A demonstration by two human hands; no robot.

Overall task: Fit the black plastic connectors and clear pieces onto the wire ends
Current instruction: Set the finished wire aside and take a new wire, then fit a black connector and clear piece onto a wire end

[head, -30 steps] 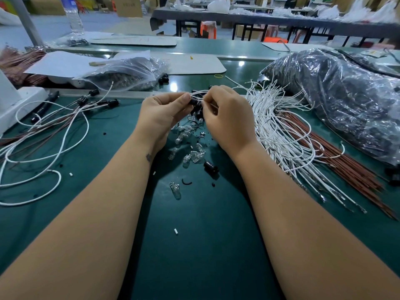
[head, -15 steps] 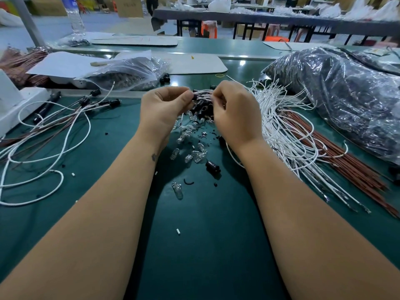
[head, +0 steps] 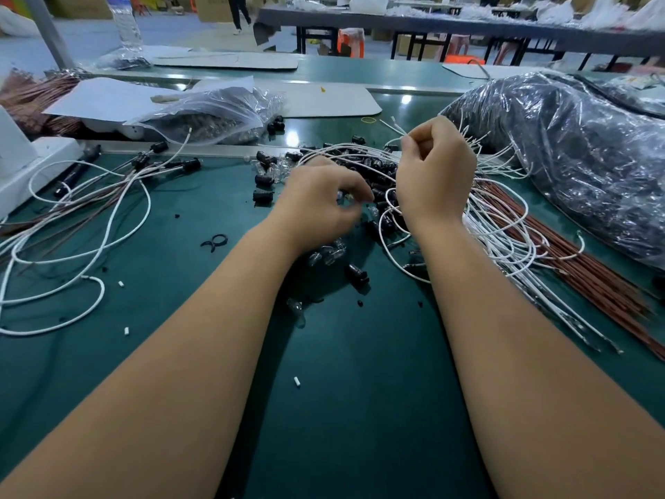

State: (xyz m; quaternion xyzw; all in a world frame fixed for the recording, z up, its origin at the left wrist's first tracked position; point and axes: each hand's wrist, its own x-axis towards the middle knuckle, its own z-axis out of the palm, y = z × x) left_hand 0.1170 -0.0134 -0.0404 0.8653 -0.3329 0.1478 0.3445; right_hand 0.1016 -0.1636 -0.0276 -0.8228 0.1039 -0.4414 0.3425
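Right hand point(head: 433, 174) raised, fingers curled, pinching a white wire point(head: 394, 127) near its bare end, which sticks out past the thumb and forefinger. Left hand point(head: 322, 203) lower, just beside it, fingers curled down over the pile of black connectors point(head: 378, 167) and clear pieces point(head: 325, 253); something small and clear seems to sit at its fingertips, but cannot tell if it is actually pinched.

Done so far, judging by layout: a small batch of wires with black connectors already on their ends point(head: 158, 163) lies well to the left of the left hand, near the far edge of the green surface point(head: 360, 390).

Left: a lot. A big bundle of bare-ended white wires point(head: 511, 243) spreads to the right of the right hand, brown wires point(head: 590, 279) beside them. Loose connectors and clear pieces are still scattered under and in front of both hands.

Looks like early-to-mid run; current step is probably picking the next part for the wire in hand. A large bag point(head: 575, 167) sits beyond the right hand, a smaller bag point(head: 212, 117) beyond the left.
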